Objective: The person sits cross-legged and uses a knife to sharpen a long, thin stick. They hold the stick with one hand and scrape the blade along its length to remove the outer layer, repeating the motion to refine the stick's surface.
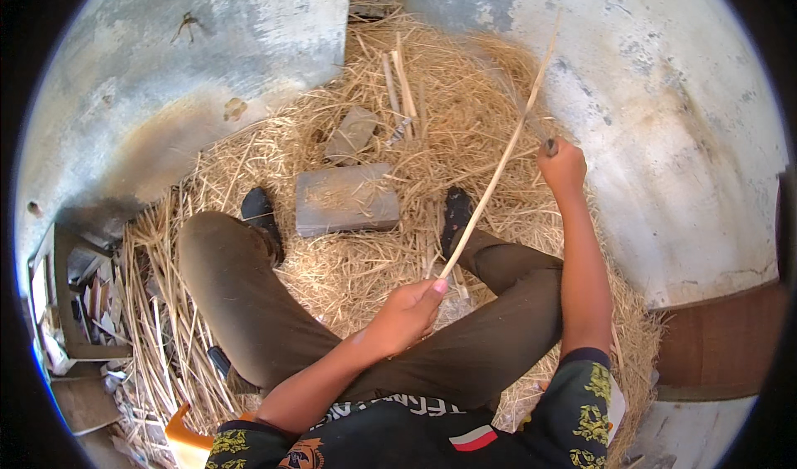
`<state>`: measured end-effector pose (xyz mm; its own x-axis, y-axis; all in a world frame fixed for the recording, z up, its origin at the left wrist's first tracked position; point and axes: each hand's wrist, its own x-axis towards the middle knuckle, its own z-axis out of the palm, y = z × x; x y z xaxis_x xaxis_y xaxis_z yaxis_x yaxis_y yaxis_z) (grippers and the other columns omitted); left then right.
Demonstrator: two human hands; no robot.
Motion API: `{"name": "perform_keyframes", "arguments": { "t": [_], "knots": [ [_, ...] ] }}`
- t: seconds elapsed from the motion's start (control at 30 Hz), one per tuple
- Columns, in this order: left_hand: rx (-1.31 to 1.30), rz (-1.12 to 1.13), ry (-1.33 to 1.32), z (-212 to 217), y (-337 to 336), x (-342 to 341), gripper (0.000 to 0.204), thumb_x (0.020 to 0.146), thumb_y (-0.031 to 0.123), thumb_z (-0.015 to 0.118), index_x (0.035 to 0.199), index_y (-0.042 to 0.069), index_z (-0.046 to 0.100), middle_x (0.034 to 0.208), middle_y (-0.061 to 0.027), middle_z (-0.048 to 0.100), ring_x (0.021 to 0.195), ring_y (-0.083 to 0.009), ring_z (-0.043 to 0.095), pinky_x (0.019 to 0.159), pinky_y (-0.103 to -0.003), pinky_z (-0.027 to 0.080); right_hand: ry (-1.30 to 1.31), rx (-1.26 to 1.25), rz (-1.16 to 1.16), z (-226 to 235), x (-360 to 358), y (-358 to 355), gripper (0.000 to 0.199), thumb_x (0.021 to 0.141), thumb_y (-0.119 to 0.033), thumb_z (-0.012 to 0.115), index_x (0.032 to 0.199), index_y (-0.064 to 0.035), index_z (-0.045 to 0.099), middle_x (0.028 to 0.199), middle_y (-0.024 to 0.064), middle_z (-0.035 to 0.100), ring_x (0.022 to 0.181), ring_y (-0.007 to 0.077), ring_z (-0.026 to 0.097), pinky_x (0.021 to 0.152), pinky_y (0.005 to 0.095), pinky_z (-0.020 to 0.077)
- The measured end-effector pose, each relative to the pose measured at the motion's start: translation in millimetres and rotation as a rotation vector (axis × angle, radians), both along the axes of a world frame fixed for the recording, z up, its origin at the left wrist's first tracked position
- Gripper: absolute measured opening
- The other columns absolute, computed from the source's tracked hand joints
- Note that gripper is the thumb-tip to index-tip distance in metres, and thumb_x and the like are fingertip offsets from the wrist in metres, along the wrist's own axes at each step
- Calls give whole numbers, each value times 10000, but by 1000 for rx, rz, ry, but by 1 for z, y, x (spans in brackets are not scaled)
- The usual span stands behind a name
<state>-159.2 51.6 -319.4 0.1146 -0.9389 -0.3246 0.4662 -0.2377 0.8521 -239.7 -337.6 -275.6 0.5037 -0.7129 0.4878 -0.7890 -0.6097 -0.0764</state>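
Observation:
My left hand is closed around the lower end of a long, thin bamboo strip, thumb on top, above my lap. From there the strip slants up and to the right, past my right hand, its tip in front of the far wall. My right hand is raised to the right, its fingers wrapped round the dark handle of a knife. The greyish blade runs up and left from the fist and meets or crosses behind the strip; whether they touch I cannot tell.
Straw-like shavings cover the floor. A grey block lies between my feet, with a flat stone piece and upright sticks beyond it. Long strips are heaped at left beside a wooden frame. Worn walls enclose the spot.

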Motion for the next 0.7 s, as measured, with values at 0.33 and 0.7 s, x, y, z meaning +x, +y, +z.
{"name": "perform_keyframes", "arguments": {
  "t": [0.33, 0.7],
  "knots": [
    [-118, 212, -666, -3, -7, 1, 389, 1095, 344, 490, 914, 8, 566, 627, -129, 535, 520, -245, 515, 529, -384, 422, -370, 169, -93, 4, -38, -4, 285, 835, -242, 671, 718, 17, 646, 633, 190, 632, 621, 343, 643, 640, 462, 491],
    [212, 544, -1184, -5, 8, 50, 245, 1075, 241, 497, 966, 25, 531, 618, -263, 573, 584, -491, 601, 529, -555, 451, 161, -50, 508, -23, 37, 138, 139, 797, -246, 704, 825, -112, 683, 658, 115, 682, 541, 317, 656, 607, 462, 516]
  ]
}}
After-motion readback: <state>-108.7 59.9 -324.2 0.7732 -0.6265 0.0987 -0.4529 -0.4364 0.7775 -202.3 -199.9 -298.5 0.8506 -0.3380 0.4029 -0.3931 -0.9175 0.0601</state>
